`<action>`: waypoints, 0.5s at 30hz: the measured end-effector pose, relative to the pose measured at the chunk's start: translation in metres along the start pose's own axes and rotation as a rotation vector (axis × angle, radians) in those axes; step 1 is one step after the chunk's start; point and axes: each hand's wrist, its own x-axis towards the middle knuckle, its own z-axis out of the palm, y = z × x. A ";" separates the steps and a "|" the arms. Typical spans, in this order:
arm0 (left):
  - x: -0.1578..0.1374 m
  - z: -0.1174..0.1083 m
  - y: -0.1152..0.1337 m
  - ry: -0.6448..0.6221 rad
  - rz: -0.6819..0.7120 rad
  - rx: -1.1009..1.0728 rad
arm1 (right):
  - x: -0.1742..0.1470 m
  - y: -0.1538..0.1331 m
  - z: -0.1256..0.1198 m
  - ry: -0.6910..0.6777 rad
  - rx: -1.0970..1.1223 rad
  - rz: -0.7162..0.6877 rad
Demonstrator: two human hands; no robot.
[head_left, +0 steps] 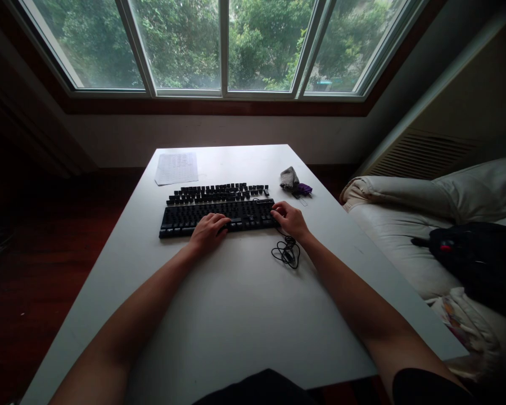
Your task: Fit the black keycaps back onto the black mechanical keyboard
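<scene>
A black keyboard (215,218) lies on the white table, with loose black keycaps (219,193) set out in rows along its far side. My left hand (209,230) rests at the near edge of the keyboard, left of the middle, its fingers bent over the edge and the thumb close below. At the right end of the keyboard, my right hand (290,218) has its thumb and fingers drawn together over the keys. Whatever may be between those fingertips is too small to make out. A coiled black cable (285,253) lies just below the right hand.
A printed paper sheet (177,168) lies at the table's far left. Grey cloth (289,178) and a purple bundle (304,189) sit at the far right. Beyond the white table (244,315) stand a window and, to the right, a pale sofa (396,236) with a black bag (476,253).
</scene>
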 end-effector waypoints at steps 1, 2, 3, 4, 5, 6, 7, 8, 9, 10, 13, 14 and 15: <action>0.000 0.000 0.000 0.000 -0.001 0.000 | 0.000 0.000 0.000 0.010 -0.002 -0.004; 0.000 0.000 0.000 -0.002 0.001 0.001 | -0.001 -0.001 -0.001 0.016 -0.004 -0.012; 0.000 -0.001 0.000 -0.005 0.004 0.002 | -0.001 0.000 -0.001 0.018 -0.007 -0.021; 0.000 -0.001 0.000 -0.009 0.008 0.003 | -0.001 0.000 -0.001 0.015 -0.014 -0.030; 0.000 -0.001 -0.001 -0.013 0.012 0.003 | -0.001 0.001 -0.001 0.011 -0.025 -0.038; -0.001 -0.002 -0.001 -0.015 0.015 0.003 | 0.000 0.002 -0.001 0.004 -0.043 -0.047; -0.001 -0.002 -0.001 -0.015 0.016 0.002 | 0.000 0.004 0.000 -0.003 -0.066 -0.058; -0.001 -0.002 -0.001 -0.015 0.016 0.002 | 0.000 0.005 0.000 -0.011 -0.095 -0.072; -0.001 -0.002 -0.001 -0.014 0.015 0.001 | 0.000 0.006 0.001 -0.017 -0.127 -0.086; -0.001 -0.002 -0.001 -0.015 0.015 0.000 | 0.000 0.006 0.002 -0.020 -0.155 -0.097; 0.000 -0.001 -0.002 -0.020 0.019 0.001 | 0.000 0.005 0.002 -0.010 -0.209 -0.111; 0.000 -0.001 -0.002 -0.021 0.019 0.002 | -0.001 0.004 0.002 -0.008 -0.221 -0.114; 0.000 -0.001 -0.002 -0.021 0.018 0.002 | -0.001 0.003 0.002 -0.009 -0.233 -0.118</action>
